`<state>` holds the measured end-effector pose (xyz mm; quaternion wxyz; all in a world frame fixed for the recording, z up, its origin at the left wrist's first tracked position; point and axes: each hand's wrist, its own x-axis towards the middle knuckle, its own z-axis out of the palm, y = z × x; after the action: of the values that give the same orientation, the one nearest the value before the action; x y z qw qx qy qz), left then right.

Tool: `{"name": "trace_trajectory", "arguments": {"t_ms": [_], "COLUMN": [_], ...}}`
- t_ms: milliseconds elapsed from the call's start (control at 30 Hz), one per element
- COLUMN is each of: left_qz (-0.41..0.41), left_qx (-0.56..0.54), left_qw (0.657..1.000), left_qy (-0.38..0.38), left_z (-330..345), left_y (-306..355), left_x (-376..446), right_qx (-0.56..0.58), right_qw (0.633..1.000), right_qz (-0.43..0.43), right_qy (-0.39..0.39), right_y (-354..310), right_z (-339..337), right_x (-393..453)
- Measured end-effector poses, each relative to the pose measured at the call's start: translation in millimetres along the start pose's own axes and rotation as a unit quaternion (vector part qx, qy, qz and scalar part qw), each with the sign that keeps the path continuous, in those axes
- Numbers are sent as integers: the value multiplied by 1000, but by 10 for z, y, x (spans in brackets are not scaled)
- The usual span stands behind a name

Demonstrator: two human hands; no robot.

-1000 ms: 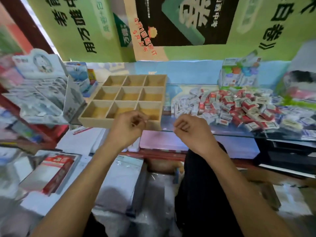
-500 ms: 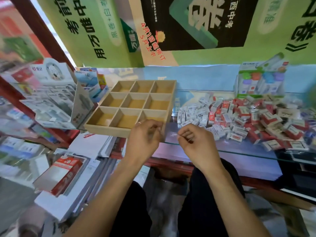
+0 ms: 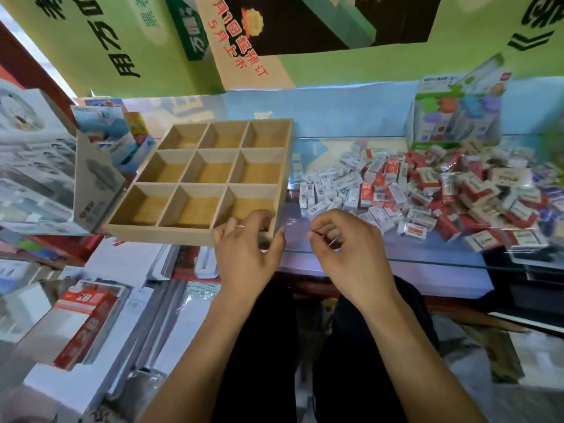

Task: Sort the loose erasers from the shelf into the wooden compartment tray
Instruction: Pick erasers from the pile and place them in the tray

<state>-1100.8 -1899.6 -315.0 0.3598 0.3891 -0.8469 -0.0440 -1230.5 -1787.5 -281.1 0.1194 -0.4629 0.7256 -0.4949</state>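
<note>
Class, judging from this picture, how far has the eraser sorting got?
Barely begun. Done: nothing, since all nine compartments of the wooden tray look empty. In hand: neither the left hand nor right hand holds an eraser. Left: the whole eraser pile beside the tray.

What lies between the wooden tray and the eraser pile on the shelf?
In the head view, only a bare strip of glass shelf separates the wooden tray from the eraser pile.

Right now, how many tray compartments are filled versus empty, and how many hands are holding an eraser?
Filled compartments in the wooden tray: 0
Empty compartments: 9
Total compartments: 9
Hands holding an eraser: 0; left hand and right hand are clear of the eraser pile.
</note>
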Motion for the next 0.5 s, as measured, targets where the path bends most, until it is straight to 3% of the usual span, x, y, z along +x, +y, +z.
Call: {"name": "trace_trajectory", "arguments": {"t_ms": [200,500], "left_qz": [7,35], "left_qx": [-37,-87], "left_qw": [999,992], "left_qy": [19,-80], "left_z": [78,-139], "left_y": [-80,-216], "left_x": [-31,23], "right_qx": [-23,-103], "right_qw": [999,994], "right_qz": [36,34], "right_qy": [-10,-6], "right_y": [4,-245], "right_z": [-53,-190], "right_x": [-46,-213]}}
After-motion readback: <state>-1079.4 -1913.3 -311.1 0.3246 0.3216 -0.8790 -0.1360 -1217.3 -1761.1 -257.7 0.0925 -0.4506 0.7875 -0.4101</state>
